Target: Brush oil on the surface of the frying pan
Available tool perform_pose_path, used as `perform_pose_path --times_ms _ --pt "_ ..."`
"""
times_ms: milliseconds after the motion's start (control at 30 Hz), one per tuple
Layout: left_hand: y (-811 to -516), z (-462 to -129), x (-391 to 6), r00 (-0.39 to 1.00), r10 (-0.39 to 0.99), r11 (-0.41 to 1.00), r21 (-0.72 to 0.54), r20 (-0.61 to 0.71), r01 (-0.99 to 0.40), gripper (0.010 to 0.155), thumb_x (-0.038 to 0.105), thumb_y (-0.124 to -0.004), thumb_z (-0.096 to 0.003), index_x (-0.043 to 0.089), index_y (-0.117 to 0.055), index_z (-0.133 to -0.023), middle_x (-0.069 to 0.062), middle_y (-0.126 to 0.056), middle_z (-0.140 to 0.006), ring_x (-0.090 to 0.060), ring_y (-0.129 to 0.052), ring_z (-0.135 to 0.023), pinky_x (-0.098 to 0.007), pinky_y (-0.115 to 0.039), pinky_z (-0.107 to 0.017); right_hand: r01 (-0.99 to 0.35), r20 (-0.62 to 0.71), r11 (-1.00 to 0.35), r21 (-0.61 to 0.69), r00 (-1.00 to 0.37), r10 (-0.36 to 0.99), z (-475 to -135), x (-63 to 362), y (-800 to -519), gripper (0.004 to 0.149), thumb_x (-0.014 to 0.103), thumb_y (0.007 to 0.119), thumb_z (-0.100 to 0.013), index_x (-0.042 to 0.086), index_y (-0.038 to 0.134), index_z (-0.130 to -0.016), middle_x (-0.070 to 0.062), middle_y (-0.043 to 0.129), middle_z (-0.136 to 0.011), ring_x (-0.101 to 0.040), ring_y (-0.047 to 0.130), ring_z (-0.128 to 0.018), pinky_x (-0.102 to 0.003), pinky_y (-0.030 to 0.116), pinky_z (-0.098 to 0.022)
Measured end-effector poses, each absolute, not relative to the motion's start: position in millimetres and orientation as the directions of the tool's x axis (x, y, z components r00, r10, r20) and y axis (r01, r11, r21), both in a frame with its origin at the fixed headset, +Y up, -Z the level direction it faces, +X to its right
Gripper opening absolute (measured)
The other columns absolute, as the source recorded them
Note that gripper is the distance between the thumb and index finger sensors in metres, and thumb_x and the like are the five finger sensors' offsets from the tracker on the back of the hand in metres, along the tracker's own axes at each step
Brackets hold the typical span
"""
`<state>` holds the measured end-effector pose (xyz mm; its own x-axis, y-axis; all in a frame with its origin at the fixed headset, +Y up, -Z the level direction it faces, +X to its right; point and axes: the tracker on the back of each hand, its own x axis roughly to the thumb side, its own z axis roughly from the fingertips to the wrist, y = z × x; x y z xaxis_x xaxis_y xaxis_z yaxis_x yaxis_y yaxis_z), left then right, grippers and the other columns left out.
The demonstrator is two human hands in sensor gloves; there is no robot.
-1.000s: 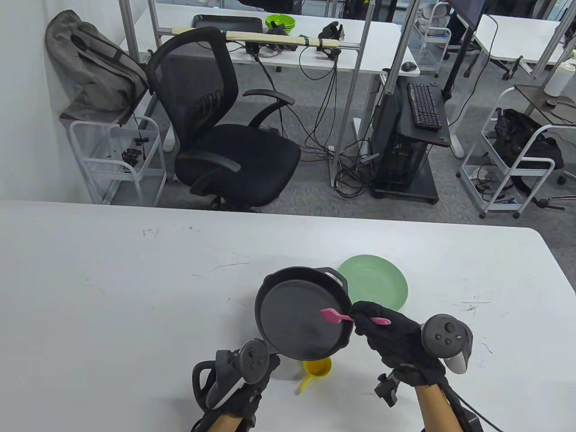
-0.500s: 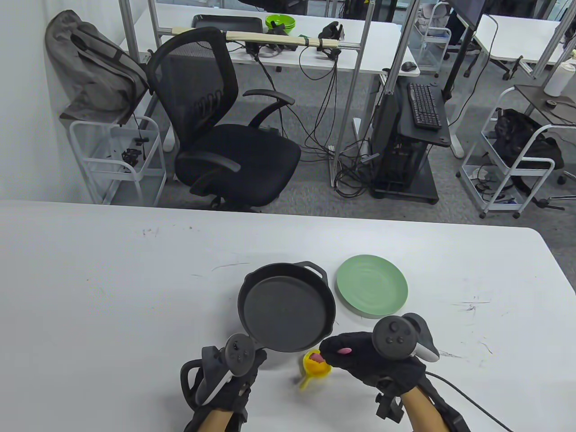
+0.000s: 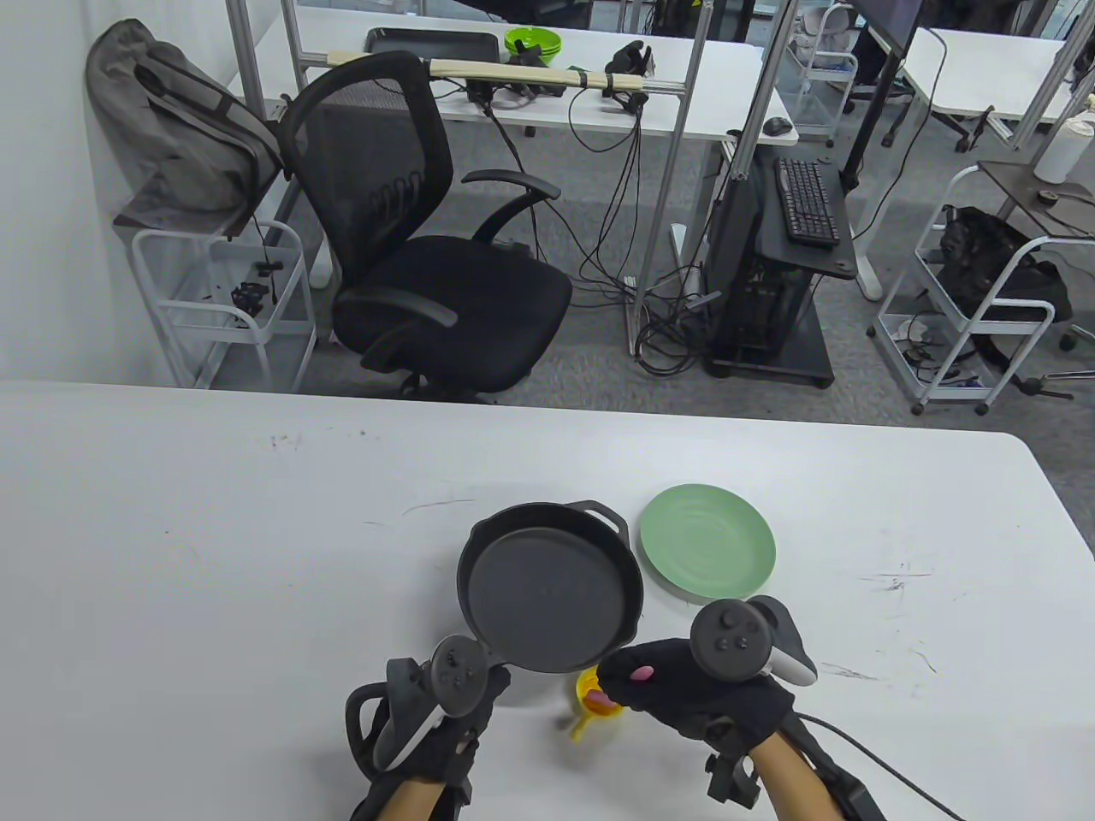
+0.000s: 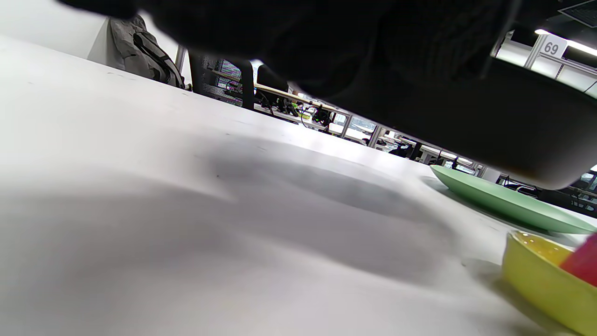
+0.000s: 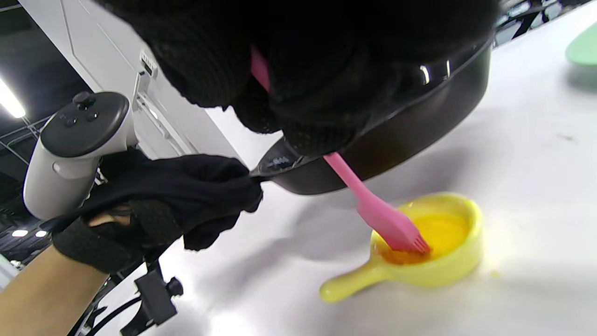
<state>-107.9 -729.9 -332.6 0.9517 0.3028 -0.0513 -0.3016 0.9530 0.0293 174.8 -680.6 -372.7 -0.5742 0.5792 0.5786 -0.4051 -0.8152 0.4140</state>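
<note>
My left hand (image 3: 445, 727) grips the handle of the black frying pan (image 3: 547, 586) and holds it a little above the white table; the grip shows in the right wrist view (image 5: 196, 186). My right hand (image 3: 684, 684) holds a pink silicone brush (image 5: 378, 210) whose bristles dip into yellow oil in a small yellow handled cup (image 5: 419, 261). The cup (image 3: 594, 705) stands just below the pan's near rim. The left wrist view shows the pan's underside (image 4: 466, 116) above the table and the cup's edge (image 4: 545, 280).
A green plate (image 3: 708, 540) lies on the table right of the pan, also in the left wrist view (image 4: 503, 200). The white table (image 3: 214, 556) stretches wide to the left. A black office chair (image 3: 428, 256) stands beyond its far edge.
My right hand has taken the brush off the pan's surface and down to the yellow cup, dipping its bristles in the oil. The pan has shifted slightly left.
</note>
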Motion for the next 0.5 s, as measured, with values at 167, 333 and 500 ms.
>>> perform_pose_path --times_ms 167,333,500 --pt "-729.7 -332.4 -107.5 0.952 0.302 0.953 0.032 -0.05 -0.301 0.06 0.055 -0.083 -0.0507 0.006 -0.085 -0.085 0.001 -0.098 -0.043 -0.015 -0.096 -0.017 -0.039 -0.084 -0.018 -0.416 0.585 -0.817 0.4 -0.57 0.577 -371.8 177.0 -677.1 0.039 0.041 0.08 -0.058 0.021 0.084 -0.092 -0.019 0.097 -0.067 -0.015 0.097 -0.034 -0.027 0.085 -0.02" --pt "-729.5 -332.3 -106.9 0.953 0.299 0.954 0.029 -0.048 -0.298 0.06 0.055 -0.083 -0.0507 0.006 -0.085 -0.085 0.001 -0.098 -0.043 -0.015 -0.096 -0.017 -0.039 -0.084 -0.018 -0.414 0.562 -0.778 0.473 -0.538 0.628 -370.9 173.7 -679.1 0.04 0.041 0.08 -0.059 0.019 0.083 -0.092 -0.02 0.097 -0.066 -0.015 0.097 -0.033 -0.028 0.085 -0.02" --pt "-729.3 -332.2 -106.9 0.953 0.3 0.954 0.03 -0.049 -0.299 0.06 0.055 -0.083 -0.0507 0.006 -0.085 -0.085 0.001 -0.098 -0.043 -0.015 -0.096 -0.017 -0.039 -0.084 -0.018 -0.419 0.565 -0.778 0.467 -0.536 0.628 -370.1 174.7 -676.2 0.04 0.042 0.079 -0.059 0.02 0.083 -0.092 -0.019 0.098 -0.065 -0.014 0.097 -0.032 -0.027 0.085 -0.019"
